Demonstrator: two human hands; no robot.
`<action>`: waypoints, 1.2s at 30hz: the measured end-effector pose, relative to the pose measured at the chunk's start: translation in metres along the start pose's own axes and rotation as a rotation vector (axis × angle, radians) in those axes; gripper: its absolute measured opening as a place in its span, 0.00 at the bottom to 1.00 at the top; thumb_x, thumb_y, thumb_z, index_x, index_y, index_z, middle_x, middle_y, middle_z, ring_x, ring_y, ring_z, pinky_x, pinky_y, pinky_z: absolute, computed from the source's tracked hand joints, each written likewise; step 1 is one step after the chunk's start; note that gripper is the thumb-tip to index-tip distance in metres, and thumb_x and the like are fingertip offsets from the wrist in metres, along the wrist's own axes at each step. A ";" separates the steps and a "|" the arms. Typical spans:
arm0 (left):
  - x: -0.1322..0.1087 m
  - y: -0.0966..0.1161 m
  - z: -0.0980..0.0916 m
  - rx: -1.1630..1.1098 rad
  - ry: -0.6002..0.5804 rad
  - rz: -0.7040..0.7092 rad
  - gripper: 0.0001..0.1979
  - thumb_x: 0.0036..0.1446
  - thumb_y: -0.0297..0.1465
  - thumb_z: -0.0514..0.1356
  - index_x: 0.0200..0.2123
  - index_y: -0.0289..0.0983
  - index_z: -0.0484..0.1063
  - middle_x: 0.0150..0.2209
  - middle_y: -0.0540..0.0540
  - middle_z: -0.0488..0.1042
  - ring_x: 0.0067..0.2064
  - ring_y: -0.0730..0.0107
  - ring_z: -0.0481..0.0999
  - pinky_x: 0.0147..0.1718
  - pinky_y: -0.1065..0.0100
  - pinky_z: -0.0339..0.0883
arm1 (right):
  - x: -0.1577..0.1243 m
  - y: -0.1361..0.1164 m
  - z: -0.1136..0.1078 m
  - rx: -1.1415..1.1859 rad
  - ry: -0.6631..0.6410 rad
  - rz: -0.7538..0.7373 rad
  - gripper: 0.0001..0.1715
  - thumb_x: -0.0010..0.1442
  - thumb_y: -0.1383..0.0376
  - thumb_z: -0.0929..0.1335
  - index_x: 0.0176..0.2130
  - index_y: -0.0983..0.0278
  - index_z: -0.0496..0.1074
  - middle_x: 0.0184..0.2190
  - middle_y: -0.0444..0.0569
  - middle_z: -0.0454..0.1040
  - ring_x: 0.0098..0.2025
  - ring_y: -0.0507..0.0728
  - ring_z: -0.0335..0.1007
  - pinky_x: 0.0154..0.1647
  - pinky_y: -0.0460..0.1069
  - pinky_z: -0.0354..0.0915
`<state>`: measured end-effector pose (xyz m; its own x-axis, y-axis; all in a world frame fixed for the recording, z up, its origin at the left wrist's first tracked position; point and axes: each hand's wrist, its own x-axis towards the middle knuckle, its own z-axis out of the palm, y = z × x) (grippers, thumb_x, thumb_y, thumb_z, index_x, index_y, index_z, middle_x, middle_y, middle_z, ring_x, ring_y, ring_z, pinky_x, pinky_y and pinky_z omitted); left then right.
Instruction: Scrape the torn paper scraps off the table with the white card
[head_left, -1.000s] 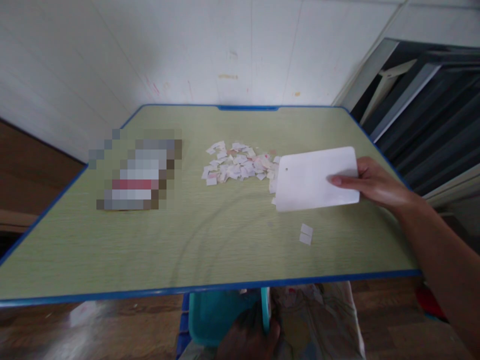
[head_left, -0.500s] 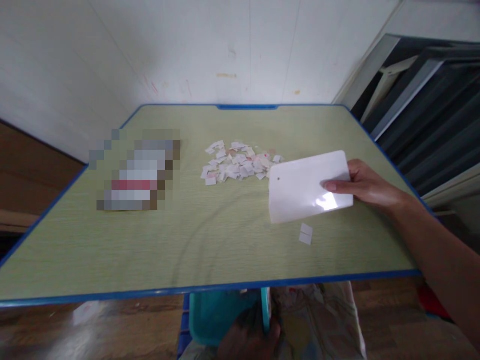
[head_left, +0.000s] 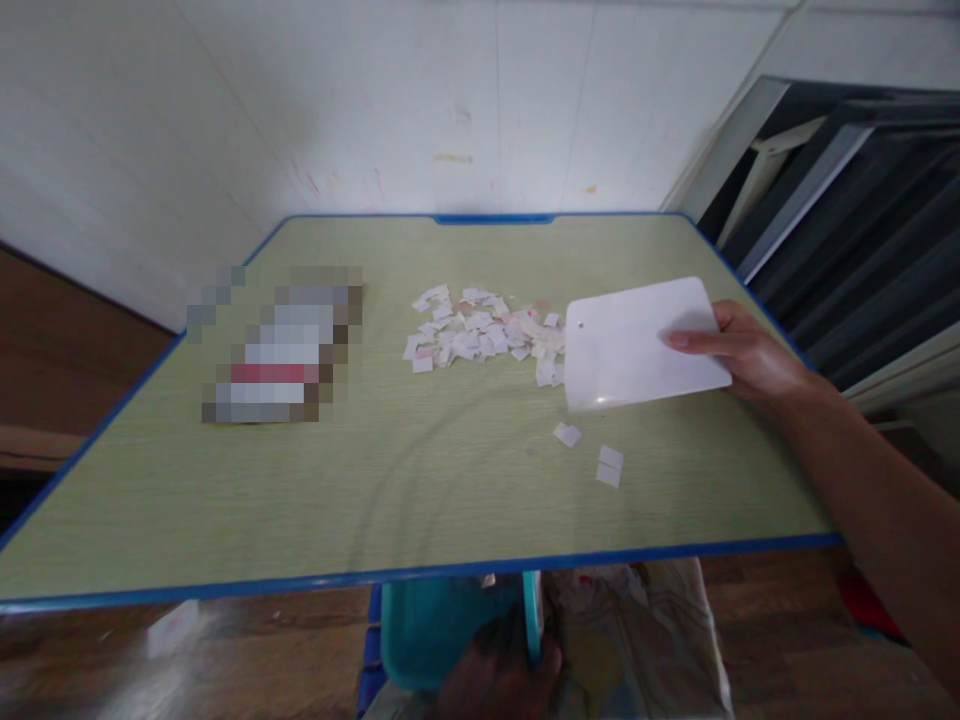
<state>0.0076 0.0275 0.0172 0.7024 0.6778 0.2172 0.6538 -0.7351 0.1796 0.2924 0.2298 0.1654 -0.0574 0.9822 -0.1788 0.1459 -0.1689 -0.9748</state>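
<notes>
My right hand [head_left: 757, 352] grips a white plastic board [head_left: 637, 345] by its right edge, thumb on top. The board is flat, with a small hole near its upper left corner, and is held tilted over the right side of the table. At its left edge lies a heap of small torn paper scraps [head_left: 480, 330], part of it hidden behind the board. Below the board are a few loose paper pieces [head_left: 610, 466]. Under the table's front edge, my left hand [head_left: 499, 665] is closed on the rim of a teal plastic basin [head_left: 420, 635].
The pale green table [head_left: 262, 500] has a blue rim. A blurred-out flat item [head_left: 281, 345] lies on its left side. Behind stands a white wall [head_left: 375, 100]; dark framed panels [head_left: 847, 200] lean at the right. A paper piece [head_left: 172, 628] is on the wooden floor.
My right hand has moved the white board slightly right and away from me. More scraps show at its left edge, and loose pieces now show below it. My left hand stays on the basin.
</notes>
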 end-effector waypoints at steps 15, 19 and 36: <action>0.000 0.001 0.003 0.038 0.032 -0.002 0.07 0.51 0.29 0.50 0.30 0.40 0.68 0.18 0.48 0.65 0.20 0.67 0.64 0.18 0.69 0.62 | 0.000 0.000 -0.002 -0.046 -0.049 -0.002 0.08 0.39 0.64 0.72 0.24 0.66 0.74 0.18 0.43 0.72 0.16 0.48 0.64 0.13 0.41 0.57; 0.000 0.001 0.000 0.037 0.033 0.009 0.09 0.52 0.29 0.49 0.32 0.41 0.68 0.20 0.48 0.66 0.21 0.67 0.64 0.18 0.68 0.63 | 0.000 0.000 -0.003 -0.052 -0.053 -0.006 0.07 0.39 0.64 0.72 0.23 0.66 0.74 0.18 0.43 0.72 0.16 0.48 0.64 0.13 0.40 0.56; -0.002 0.000 0.003 0.041 0.025 0.022 0.09 0.52 0.28 0.49 0.33 0.40 0.68 0.22 0.47 0.68 0.23 0.66 0.66 0.19 0.68 0.63 | 0.000 0.000 -0.004 -0.072 -0.069 -0.010 0.07 0.39 0.64 0.72 0.22 0.65 0.74 0.17 0.42 0.71 0.15 0.47 0.63 0.12 0.40 0.54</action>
<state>0.0071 0.0262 0.0137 0.7096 0.6607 0.2446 0.6497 -0.7480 0.1356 0.2962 0.2303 0.1657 -0.1271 0.9755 -0.1799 0.2151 -0.1499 -0.9650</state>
